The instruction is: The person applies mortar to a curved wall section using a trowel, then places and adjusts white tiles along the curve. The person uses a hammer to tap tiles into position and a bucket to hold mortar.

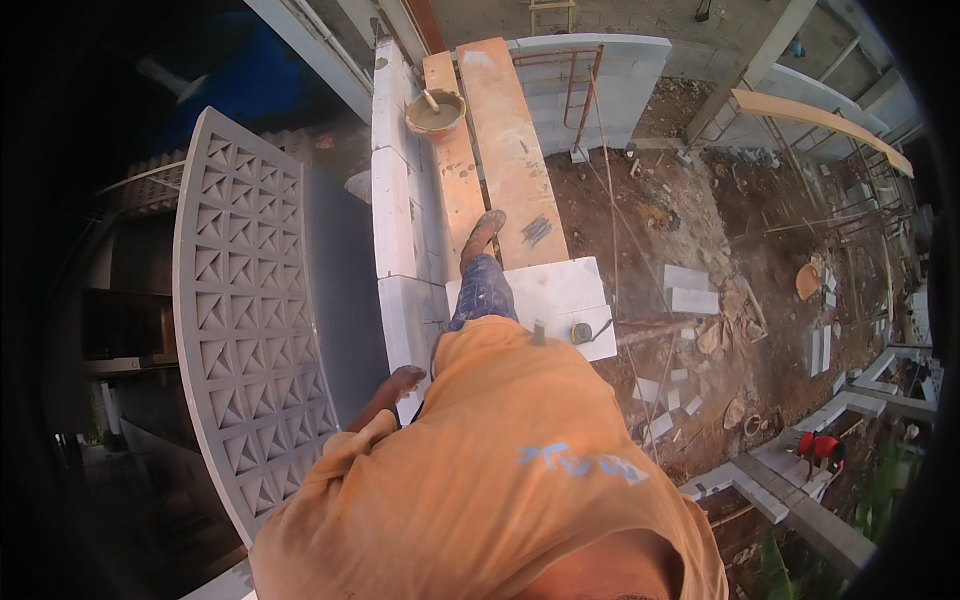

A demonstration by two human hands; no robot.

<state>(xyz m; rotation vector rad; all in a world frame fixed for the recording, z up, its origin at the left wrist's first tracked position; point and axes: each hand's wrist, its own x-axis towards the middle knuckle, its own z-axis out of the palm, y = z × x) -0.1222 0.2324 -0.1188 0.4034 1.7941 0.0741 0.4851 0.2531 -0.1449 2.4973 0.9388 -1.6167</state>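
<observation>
Dirt ground (595, 215) with white offcuts (692, 300) strewn over it spreads out well off to the right of my left hand (405, 380), a building site basically. That hand is right at the white block wall (395, 220), which runs on ahead of it. Can't tell whether I'm touching the wall or just beside it, and the fingers are too small and dark to say if they're spread or pressed together. Right hand's out of sight; my orange shirt (520, 410) fills most of the near view. Ahead and to the right of the left hand are some white blocks (550, 285) with a tape measure (581, 333) on top. Farther ahead, two planks (515, 160) lie side by side, and my foot (484, 235) is over them. Bucket (442, 133) of grey mix, pale handle (431, 100) poking out, sits near the far end of the narrower plank, right by the wall. Left of the hand there's a patterned panel (246, 300).
</observation>
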